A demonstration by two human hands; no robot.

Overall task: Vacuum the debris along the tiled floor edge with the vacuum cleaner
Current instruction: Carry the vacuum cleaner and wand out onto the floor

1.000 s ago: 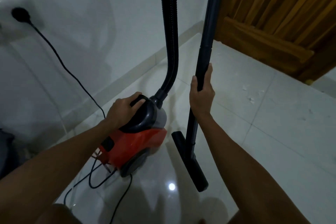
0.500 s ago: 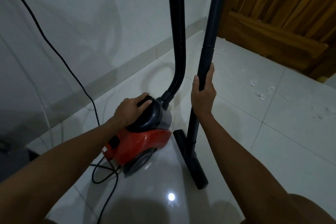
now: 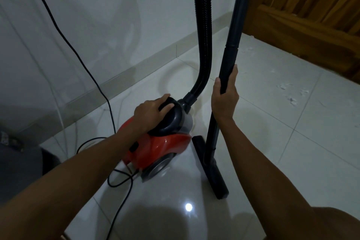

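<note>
The red vacuum cleaner (image 3: pixel 155 148) sits on the tiled floor (image 3: pixel 292 142) as before, my left hand (image 3: pixel 151 112) still wrapped over its dark handle, my right hand (image 3: pixel 225 99) still clamped round the upright wand (image 3: pixel 230 54), debris (image 3: pixel 292 91) now nearer frame centre by the wooden door (image 3: pixel 311 15).

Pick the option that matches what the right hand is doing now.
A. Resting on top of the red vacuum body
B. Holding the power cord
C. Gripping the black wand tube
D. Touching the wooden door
C: the right hand has its fingers wrapped round the upright black wand tube, while the left hand rests on the red vacuum body.
</note>
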